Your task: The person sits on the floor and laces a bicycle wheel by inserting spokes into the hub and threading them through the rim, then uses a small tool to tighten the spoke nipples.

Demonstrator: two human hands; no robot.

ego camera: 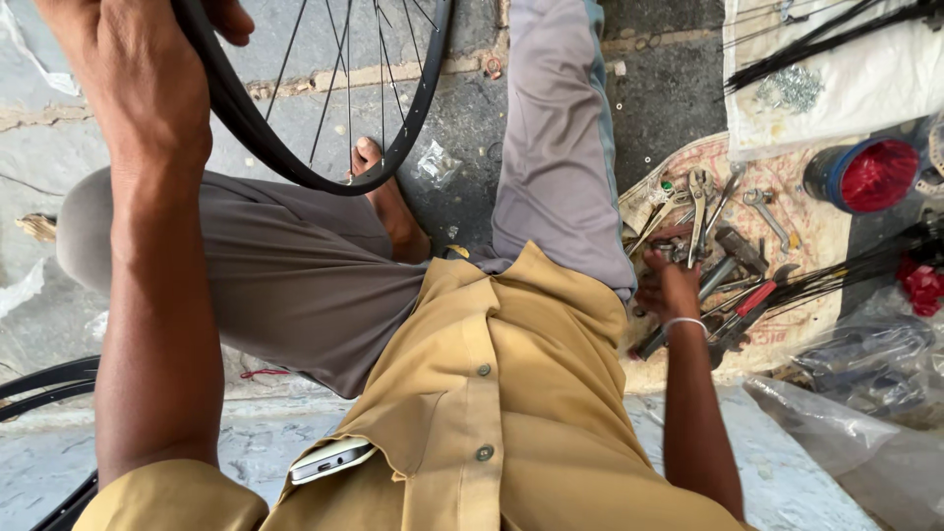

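Observation:
My left hand is raised at the top left and grips the black rim of a spoked bicycle wheel, which stands over my bent leg and bare foot. My right hand, with a white band on its wrist, reaches down into a heap of hand tools on a patterned mat. Its fingers curl among the metal tools, and whether they hold one is hidden. Pliers, a spanner and a red-handled tool lie close around it.
A blue tub with red contents stands at the right. Black spokes and small metal parts lie on a white sheet behind it. Clear plastic bags lie at the lower right, more black rims at the left, and a phone sits in my shirt pocket.

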